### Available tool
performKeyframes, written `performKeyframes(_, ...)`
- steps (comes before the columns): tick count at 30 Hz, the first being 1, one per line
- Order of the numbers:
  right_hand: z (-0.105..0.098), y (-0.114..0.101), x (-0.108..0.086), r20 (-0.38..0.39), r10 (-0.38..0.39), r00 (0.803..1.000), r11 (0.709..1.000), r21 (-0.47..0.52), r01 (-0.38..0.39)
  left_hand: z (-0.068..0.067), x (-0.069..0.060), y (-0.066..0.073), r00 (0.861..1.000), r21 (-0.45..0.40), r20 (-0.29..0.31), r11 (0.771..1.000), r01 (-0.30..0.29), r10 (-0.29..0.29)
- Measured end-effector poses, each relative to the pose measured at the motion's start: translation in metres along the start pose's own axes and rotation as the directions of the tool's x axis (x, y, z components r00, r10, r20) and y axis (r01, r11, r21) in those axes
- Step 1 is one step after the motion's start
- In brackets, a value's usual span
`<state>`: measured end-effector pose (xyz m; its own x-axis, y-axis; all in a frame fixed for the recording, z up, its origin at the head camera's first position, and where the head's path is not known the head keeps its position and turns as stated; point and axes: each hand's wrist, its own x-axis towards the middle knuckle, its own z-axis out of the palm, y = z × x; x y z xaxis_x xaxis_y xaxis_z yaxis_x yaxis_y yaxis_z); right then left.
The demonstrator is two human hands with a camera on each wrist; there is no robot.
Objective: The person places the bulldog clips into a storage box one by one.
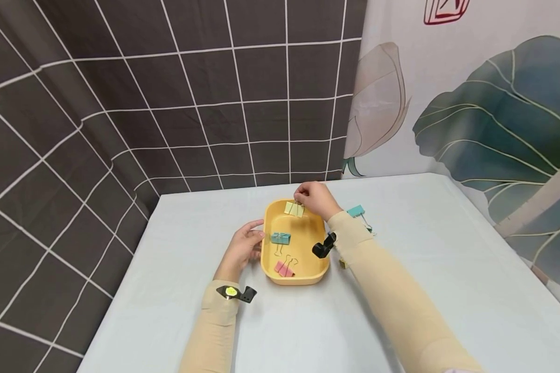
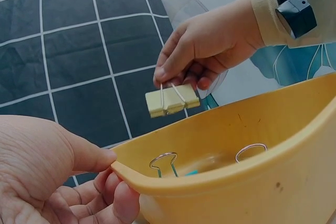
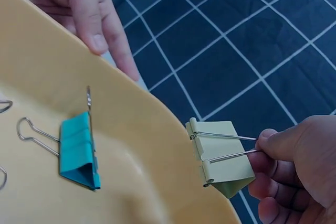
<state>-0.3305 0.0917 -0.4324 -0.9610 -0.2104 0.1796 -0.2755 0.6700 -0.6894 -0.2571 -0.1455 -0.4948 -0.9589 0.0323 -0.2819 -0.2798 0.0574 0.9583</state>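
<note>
My right hand (image 1: 316, 199) pinches a pale yellow binder clip (image 1: 294, 209) by its wire handles over the far end of a yellow tray (image 1: 303, 281). In the right wrist view this clip (image 3: 220, 150) hangs by the tray's rim. My left hand (image 1: 246, 243) holds the tray's left rim, the thumb (image 2: 94, 153) at the edge and the other fingers lower, against the outside. Inside the tray lie a teal binder clip (image 1: 280, 238) and a pink binder clip (image 1: 284, 269), their wire handles sticking out.
Right of the tray, a teal binder clip (image 1: 356, 211) lies on the white table (image 1: 168, 290), with wire handles beside it. A small yellow piece (image 1: 343, 263) shows partly from under the right sleeve. A dark gridded cloth (image 1: 205, 93) and a leaf-patterned curtain (image 1: 508, 129) stand behind the table.
</note>
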Motion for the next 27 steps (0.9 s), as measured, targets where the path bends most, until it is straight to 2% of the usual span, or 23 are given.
performKeyframes(11, 0.019, 0.002, 0.003, 0.051, 0.014, 0.999, 1.000, 0.003, -0.014, 0.000, 0.002, -0.001, 1.000, -0.006, 0.005, 1.000, 0.001, -0.001)
performKeyframes(20, 0.033, 0.000, 0.003, 0.060, -0.036, 0.998, 0.998, -0.041, 0.039, 0.000, 0.002, -0.002, 1.000, -0.013, 0.010, 1.000, 0.000, 0.000)
performKeyframes(27, 0.042, 0.002, 0.003, 0.071, 0.000, 0.997, 0.999, -0.050, 0.004, -0.001, 0.002, -0.001, 1.000, -0.010, 0.017, 1.000, -0.004, 0.005)
